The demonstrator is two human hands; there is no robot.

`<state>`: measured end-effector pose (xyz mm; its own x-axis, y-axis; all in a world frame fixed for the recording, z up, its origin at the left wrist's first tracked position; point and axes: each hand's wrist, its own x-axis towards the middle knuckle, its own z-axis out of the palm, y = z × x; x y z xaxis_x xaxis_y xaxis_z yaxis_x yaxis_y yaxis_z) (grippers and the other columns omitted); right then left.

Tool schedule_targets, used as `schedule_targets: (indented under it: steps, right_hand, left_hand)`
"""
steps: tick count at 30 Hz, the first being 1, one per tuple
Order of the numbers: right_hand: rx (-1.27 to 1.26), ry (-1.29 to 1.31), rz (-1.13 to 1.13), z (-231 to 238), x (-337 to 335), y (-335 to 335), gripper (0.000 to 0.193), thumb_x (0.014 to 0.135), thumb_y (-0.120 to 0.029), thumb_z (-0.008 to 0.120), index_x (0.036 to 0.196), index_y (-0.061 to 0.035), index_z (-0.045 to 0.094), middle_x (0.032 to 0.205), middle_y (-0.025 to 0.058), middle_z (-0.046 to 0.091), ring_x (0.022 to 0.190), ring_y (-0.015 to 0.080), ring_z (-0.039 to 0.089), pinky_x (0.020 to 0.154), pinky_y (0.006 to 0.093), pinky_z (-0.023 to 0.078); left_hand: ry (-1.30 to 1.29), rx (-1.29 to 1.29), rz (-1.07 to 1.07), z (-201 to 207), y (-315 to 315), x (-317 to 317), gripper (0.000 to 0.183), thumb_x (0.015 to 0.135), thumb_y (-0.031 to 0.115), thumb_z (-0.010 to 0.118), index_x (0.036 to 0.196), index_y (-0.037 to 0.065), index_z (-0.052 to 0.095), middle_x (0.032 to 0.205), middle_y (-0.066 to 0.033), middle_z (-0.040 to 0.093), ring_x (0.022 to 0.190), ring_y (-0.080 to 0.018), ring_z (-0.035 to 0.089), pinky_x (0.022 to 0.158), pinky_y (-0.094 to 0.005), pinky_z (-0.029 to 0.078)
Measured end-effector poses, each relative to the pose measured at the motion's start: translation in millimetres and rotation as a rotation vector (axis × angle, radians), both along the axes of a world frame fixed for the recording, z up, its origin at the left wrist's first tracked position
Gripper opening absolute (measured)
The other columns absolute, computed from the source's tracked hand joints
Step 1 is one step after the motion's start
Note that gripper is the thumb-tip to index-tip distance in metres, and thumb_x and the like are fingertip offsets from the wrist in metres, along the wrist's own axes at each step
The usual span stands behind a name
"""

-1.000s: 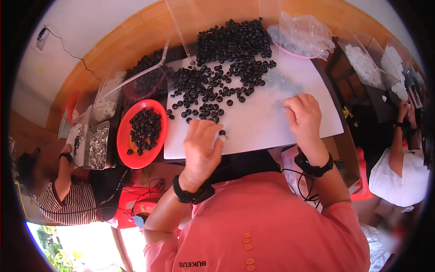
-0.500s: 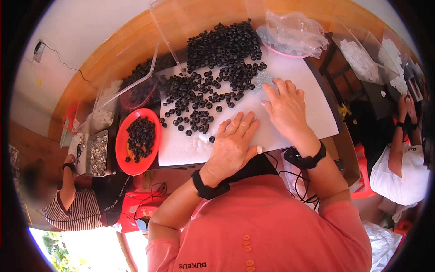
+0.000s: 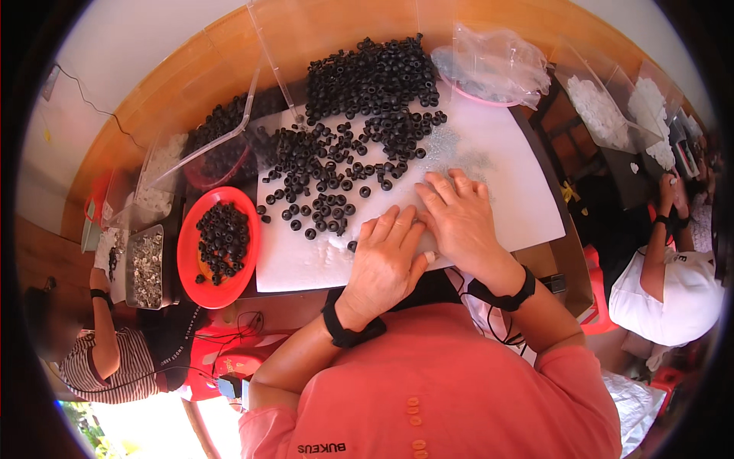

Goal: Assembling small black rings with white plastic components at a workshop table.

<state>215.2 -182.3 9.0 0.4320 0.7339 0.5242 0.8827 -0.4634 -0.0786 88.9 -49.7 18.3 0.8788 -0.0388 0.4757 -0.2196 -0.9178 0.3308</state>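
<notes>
Many black beads (image 3: 373, 80), some hole-up, left hand (image 3: 387, 264) and right hand (image 3: 465, 222) outspread, hold unclear

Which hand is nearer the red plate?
Left. The left hand is at the white board, right of the red plate; the right hand is farther right, beyond the left hand.

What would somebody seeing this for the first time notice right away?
The big heap of black pieces at the far side of the white board stands out first. A bright red dish holding more of them sits left of the board. Near its front edge, the left hand and right hand are side by side.
</notes>
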Motion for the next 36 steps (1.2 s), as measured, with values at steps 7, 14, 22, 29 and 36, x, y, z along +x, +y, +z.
schedule_targets:
  steps: [7,14,22,29,36]
  right_hand:
    - [0.02,0.073,0.138,10,-3,-1,0.034,0.085,-0.021,0.071,0.115,-0.0055,0.069,0.126,0.0107,0.061,0.118,0.0372,0.053,0.092,0.0484,0.038]
    - [-0.05,0.02,0.005,13,0,19,0.036,0.085,-0.026,0.073,0.118,-0.0123,0.07,0.13,0.012,0.059,0.121,0.0374,0.049,0.092,0.0477,0.037]
    - [-0.084,0.013,-0.004,25,-5,30,0.034,0.086,-0.02,0.073,0.12,-0.0159,0.069,0.127,0.0087,0.058,0.121,0.033,0.049,0.094,0.0457,0.037]
    - [-0.118,0.029,0.005,26,2,22,0.02,0.082,-0.015,0.073,0.102,-0.0118,0.073,0.116,0.008,0.062,0.113,0.0307,0.052,0.089,0.0451,0.038]
    - [-0.034,-0.008,0.144,34,-16,16,0.026,0.073,-0.001,0.072,0.096,-0.0125,0.071,0.108,0.0063,0.059,0.111,0.0296,0.054,0.088,0.043,0.037]
  left_hand:
    - [-0.048,0.036,0.007,0,12,-12,0.042,0.08,0.018,0.074,0.115,-0.003,0.066,0.125,-0.0198,0.062,0.116,-0.0382,0.057,0.094,-0.0467,0.043]
    - [-0.091,0.009,0.019,-4,17,-25,0.036,0.078,0.012,0.074,0.111,-0.002,0.067,0.121,-0.0179,0.064,0.114,-0.0374,0.059,0.092,-0.0462,0.044]
    - [-0.173,-0.025,0.022,-8,34,-50,0.036,0.072,0.005,0.073,0.107,-0.001,0.067,0.112,-0.0154,0.065,0.109,-0.036,0.061,0.088,-0.0451,0.045]
    - [-0.29,-0.096,0.026,-14,55,-71,0.04,0.066,-0.002,0.069,0.106,0.0,0.066,0.108,-0.0146,0.066,0.102,-0.0362,0.062,0.082,-0.0451,0.047]
    - [-0.296,-0.192,0.049,-20,67,-79,0.038,0.066,-0.004,0.067,0.104,0.001,0.066,0.104,-0.0142,0.065,0.099,-0.0361,0.063,0.079,-0.0444,0.049]
